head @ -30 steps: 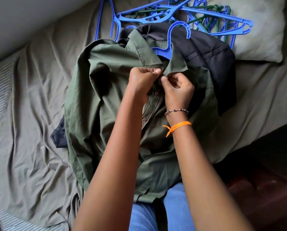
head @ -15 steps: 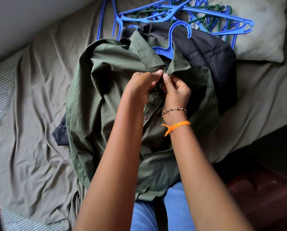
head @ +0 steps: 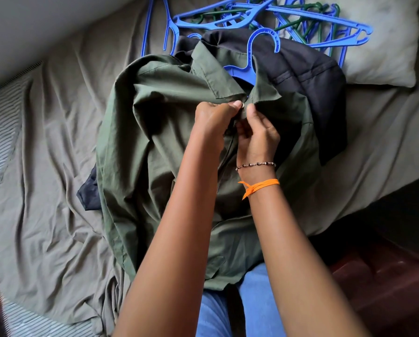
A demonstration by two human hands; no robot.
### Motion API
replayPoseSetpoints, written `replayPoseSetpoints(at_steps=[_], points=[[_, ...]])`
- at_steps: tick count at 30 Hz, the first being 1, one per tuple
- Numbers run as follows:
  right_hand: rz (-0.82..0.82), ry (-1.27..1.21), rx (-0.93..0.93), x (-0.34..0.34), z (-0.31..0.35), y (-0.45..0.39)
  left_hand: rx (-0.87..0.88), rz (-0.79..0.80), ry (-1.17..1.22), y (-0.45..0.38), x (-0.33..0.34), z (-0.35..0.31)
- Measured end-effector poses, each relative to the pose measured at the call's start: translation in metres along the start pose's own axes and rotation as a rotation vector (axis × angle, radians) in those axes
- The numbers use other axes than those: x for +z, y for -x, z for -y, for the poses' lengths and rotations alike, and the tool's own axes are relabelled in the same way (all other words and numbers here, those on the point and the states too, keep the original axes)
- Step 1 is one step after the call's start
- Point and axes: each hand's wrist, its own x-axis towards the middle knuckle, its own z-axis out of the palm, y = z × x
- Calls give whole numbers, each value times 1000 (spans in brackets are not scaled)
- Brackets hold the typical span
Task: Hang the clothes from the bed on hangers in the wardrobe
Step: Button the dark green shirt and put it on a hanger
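Crumpled olive-green shirt (head: 155, 132) on blue hanger (head: 257, 45), collar pinched by both hands

left hand (head: 214, 120) pinching, right hand (head: 257, 135) pinching, fingertips meeting

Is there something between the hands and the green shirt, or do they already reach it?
Nothing visible stands between them. The left hand and right hand both pinch the green shirt at its placket just below the collar, where the blue hanger already sits inside.
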Motion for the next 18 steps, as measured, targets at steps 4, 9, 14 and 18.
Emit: replayPoseSetpoints(at_steps=[4, 9, 14, 18], points=[[5, 144, -34, -8, 4, -11, -80, 33, -11, -3, -2, 0], [0, 407, -148, -11, 0, -17, -143, 125, 46, -7, -8, 3], [-33, 729, -360, -14, -2, -16, -116, 156, -31, -14, -18, 10], [-14, 808, -469, -17, -5, -19, 2, 190, -95, -7, -23, 6]])
